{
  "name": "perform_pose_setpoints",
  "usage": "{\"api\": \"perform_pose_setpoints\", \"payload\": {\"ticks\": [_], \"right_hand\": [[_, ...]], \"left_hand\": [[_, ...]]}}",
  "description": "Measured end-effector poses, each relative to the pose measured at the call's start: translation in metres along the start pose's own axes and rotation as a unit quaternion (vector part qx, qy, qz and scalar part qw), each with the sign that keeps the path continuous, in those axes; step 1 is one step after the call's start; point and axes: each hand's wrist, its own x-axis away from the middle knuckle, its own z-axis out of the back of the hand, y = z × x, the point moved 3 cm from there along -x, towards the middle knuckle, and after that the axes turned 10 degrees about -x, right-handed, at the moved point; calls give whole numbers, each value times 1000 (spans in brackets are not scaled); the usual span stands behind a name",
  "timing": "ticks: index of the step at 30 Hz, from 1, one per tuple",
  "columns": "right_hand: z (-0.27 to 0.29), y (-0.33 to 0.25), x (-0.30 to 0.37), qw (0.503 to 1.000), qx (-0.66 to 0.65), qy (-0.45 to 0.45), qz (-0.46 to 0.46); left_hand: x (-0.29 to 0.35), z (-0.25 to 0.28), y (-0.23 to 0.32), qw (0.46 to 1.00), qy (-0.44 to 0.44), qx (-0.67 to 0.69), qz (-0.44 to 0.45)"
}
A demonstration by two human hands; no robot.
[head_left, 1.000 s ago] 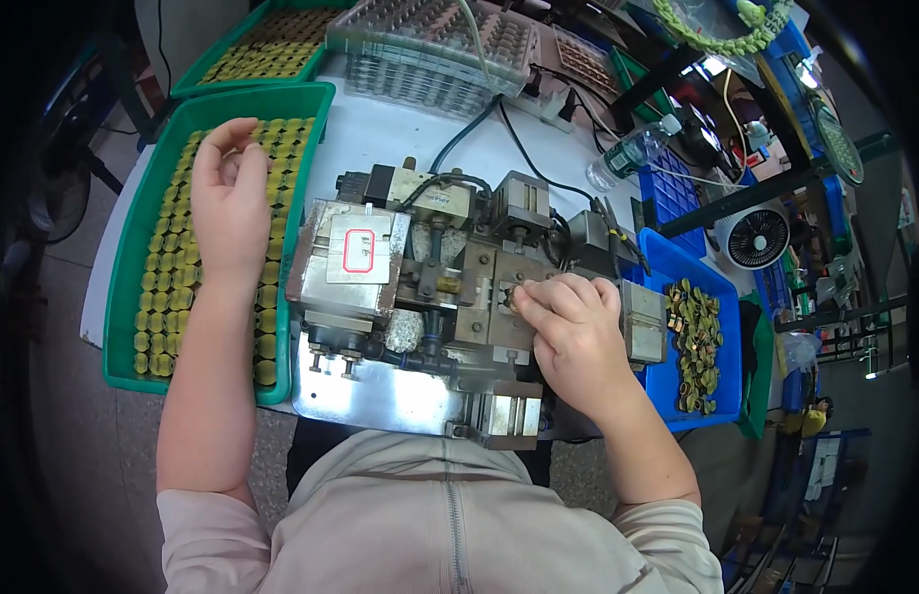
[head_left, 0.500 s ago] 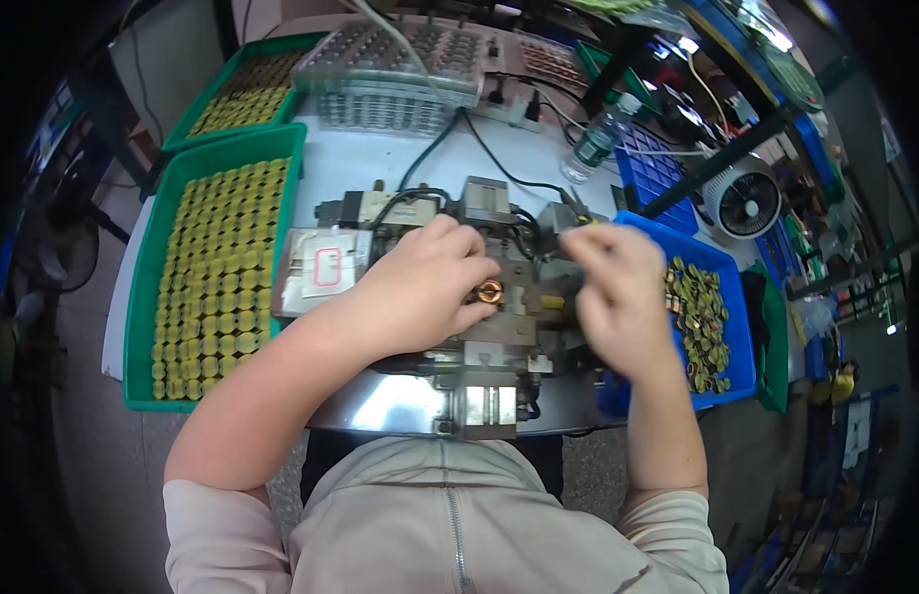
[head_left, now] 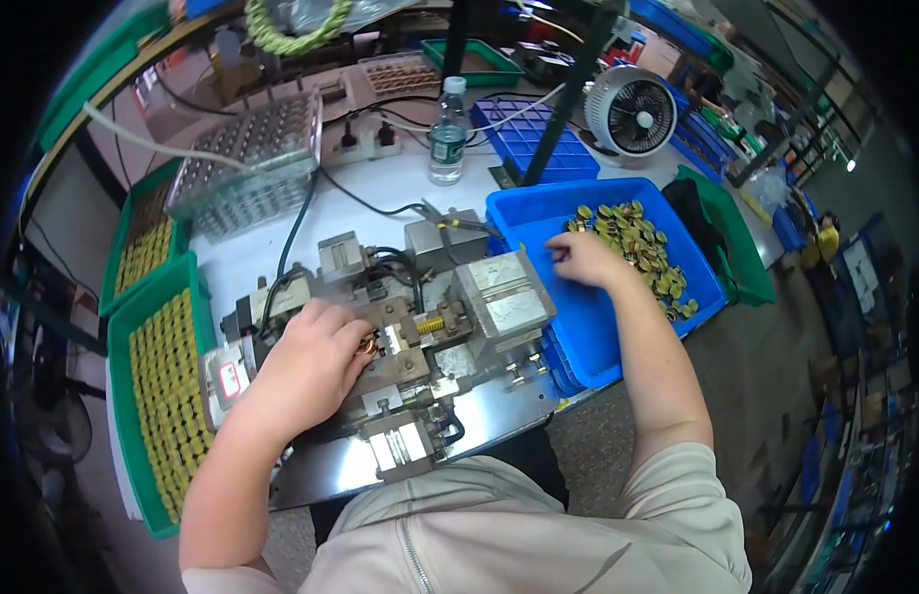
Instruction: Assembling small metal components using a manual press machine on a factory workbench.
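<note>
while yellow rows seemed done, loose pieces remained, left hand pinching a coppery ring, right hand unclear in grip.

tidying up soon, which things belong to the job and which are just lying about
In use: metal fixture; coppery ring by left hand; blue bin of parts under right hand; probably green tray

Seemingly lying about: bottle; fan; braided loop

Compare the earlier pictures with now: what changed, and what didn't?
The left hand moved right, from over the green tray to the copper ring at the machine. The right hand went from the machine rightward to the blue bin. The view turned. Bottle and tray stayed put.
</note>
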Motion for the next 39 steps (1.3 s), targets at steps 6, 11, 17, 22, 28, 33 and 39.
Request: {"api": "perform_pose_setpoints", "payload": {"ticks": [6, 11, 17, 22, 28, 33, 39], "right_hand": [[-36, -20, -11, 999, 47, -23, -11], [-49, -9, -29, 992, 89, 65, 66], [-47, -10, -27, 993, 84, 62, 62], [-51, -22, -25, 993, 57, 79, 63], [-63, 17, -46, 983, 13, 103, 149], [-103, 65, -94, 990, -47, 21, 130], [-86, 210, -157, 987, -142, -29, 68]], "left_hand": [[-5, 5, 6, 999, -39, -3, 24], [-8, 5, 4, 998, -58, -3, 22], [-10, 2, 7, 998, -57, -29, 15], [-11, 19, -1, 999, -5, 30, 35], [71, 44, -43, 798, 96, 480, 351], [190, 67, -84, 641, 249, 594, 418], [317, 87, -88, 660, 173, 415, 602]]}}
